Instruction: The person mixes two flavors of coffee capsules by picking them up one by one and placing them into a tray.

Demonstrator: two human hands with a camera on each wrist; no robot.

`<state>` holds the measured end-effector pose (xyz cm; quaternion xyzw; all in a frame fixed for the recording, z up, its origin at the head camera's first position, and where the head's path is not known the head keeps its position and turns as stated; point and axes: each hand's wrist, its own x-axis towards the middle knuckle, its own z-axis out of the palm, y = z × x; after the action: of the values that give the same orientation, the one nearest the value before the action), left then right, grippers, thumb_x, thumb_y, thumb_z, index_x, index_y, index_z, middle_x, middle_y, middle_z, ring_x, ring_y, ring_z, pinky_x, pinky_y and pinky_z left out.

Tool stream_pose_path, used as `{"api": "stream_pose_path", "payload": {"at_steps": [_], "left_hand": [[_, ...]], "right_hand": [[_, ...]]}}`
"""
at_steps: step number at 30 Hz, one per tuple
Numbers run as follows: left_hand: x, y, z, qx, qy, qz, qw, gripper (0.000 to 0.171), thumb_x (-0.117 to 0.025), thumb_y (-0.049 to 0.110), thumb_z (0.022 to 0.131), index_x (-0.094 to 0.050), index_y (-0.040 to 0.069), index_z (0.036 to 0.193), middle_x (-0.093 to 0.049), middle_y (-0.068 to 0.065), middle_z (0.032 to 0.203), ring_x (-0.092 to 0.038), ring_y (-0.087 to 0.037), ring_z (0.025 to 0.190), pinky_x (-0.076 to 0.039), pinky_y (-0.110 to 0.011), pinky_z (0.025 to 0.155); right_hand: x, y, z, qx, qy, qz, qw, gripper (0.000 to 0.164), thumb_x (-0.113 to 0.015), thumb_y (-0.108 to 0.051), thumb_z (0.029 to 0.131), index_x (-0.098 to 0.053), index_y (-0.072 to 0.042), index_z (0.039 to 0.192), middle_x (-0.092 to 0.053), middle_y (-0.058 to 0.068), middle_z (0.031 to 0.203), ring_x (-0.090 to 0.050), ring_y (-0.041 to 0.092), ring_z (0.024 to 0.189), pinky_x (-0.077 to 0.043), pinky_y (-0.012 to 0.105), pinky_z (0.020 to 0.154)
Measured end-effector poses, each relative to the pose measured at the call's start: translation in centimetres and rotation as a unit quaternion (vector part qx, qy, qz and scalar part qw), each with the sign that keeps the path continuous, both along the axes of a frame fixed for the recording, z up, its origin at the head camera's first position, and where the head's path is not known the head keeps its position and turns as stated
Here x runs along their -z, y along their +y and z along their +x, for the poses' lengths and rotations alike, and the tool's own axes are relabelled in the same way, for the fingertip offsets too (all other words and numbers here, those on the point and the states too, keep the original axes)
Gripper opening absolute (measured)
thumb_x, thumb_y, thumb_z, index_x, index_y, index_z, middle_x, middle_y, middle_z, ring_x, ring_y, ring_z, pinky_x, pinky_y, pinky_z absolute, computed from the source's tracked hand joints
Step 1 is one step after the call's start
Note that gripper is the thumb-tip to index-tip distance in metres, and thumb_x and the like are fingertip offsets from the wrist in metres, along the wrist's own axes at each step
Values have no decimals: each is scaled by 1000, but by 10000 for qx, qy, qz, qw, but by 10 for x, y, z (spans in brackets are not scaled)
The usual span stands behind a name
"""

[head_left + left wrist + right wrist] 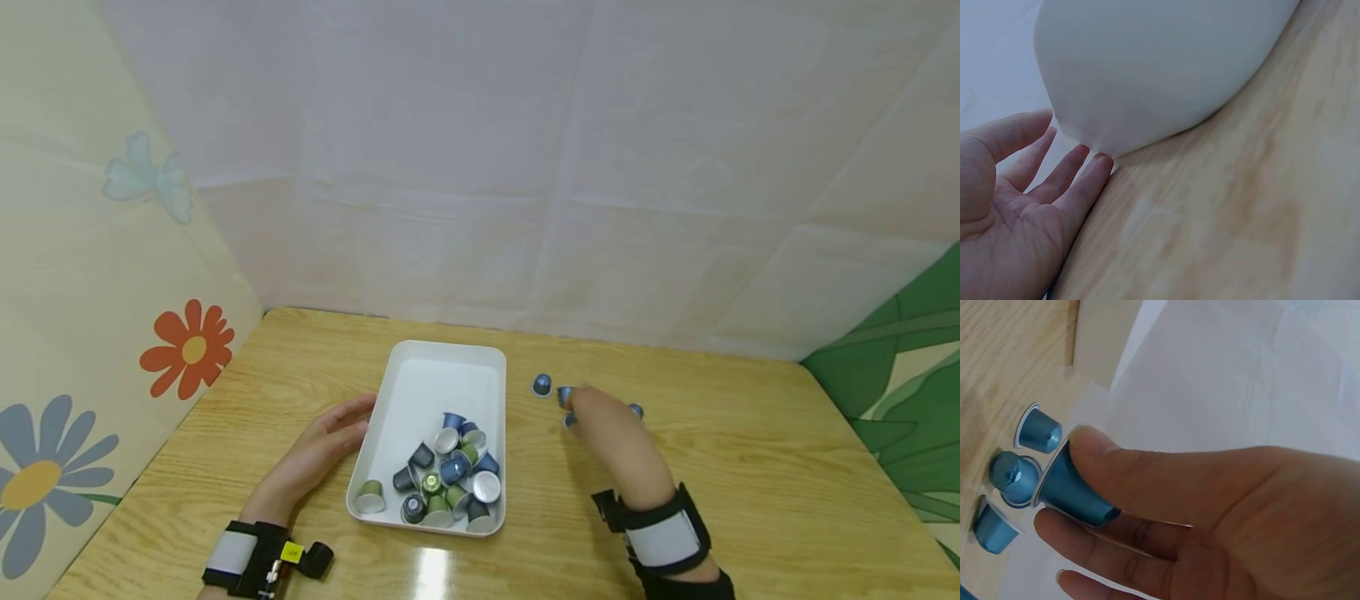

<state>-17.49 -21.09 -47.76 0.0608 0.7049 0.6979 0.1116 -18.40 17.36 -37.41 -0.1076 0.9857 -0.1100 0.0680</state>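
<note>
In the right wrist view my right hand (1222, 494) pinches a blue coffee capsule (1075, 494) between thumb and fingers. More blue capsules stand or lie on the table just past it, among them one on its side (1040, 430) and one with its dome showing (1007, 470). In the head view this hand (615, 437) is right of the white tray (442, 379). My left hand (318, 454) rests at the tray's left side, fingers extended. Its fingertips (1102, 164) are right at the tray's wall in the left wrist view.
Several green, dark grey and blue capsules (452, 471) lie heaped in the near half of the tray. One green capsule (370, 497) sits apart in its near left corner. A white sheet (525, 167) hangs behind the wooden table (750, 467).
</note>
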Motion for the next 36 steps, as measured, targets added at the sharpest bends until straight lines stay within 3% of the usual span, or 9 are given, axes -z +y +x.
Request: {"api": "stream_pose_path", "payload": {"at_steps": [10, 14, 22, 29, 36], "left_hand": [[1, 0, -1, 20, 1, 39, 10000, 59, -61, 23, 99, -39, 3, 150, -39, -15, 154, -39, -28, 139, -43, -22, 101], [0, 0, -1, 24, 1, 50, 10000, 58, -60, 22, 100, -38, 3, 150, -38, -15, 154, -38, -28, 139, -43, -22, 101], [0, 0, 0, -22, -73, 112, 9999, 58, -60, 22, 100, -38, 2, 150, -39, -15, 154, -39, -27, 138, -43, -23, 101], [0, 0, 0, -5, -33, 112, 9999, 57, -60, 21, 100, -39, 2, 150, -39, -15, 153, -41, -24, 137, -43, -23, 101], [1, 0, 1, 26, -28, 176, 9998, 56, -59, 19, 101, -38, 1, 150, -39, -16, 153, -43, -22, 136, -43, -23, 102]], "right_hand": [[-10, -15, 8, -99, 100, 234, 9996, 18, -74, -13, 89, -69, -3, 103, -67, 7, 93, -65, 25, 86, -55, 40, 70], [-10, -21, 11, -380, 450, 243, 9980, 17, -75, -15, 89, -70, -5, 102, -67, 4, 92, -65, 23, 87, -56, 40, 75], [-1, -31, 15, -935, 1409, 188, 9854, 18, -80, -16, 84, -69, -6, 93, -66, 1, 82, -63, 18, 74, -54, 33, 66], [1, -37, 17, -1043, 1739, 325, 9787, 20, -80, -20, 85, -69, -5, 93, -67, 2, 82, -63, 18, 70, -54, 32, 62], [2, -43, 22, -1206, 2308, 315, 9650, 22, -80, -22, 84, -68, -5, 88, -64, 2, 77, -61, 17, 65, -51, 30, 56]]}}
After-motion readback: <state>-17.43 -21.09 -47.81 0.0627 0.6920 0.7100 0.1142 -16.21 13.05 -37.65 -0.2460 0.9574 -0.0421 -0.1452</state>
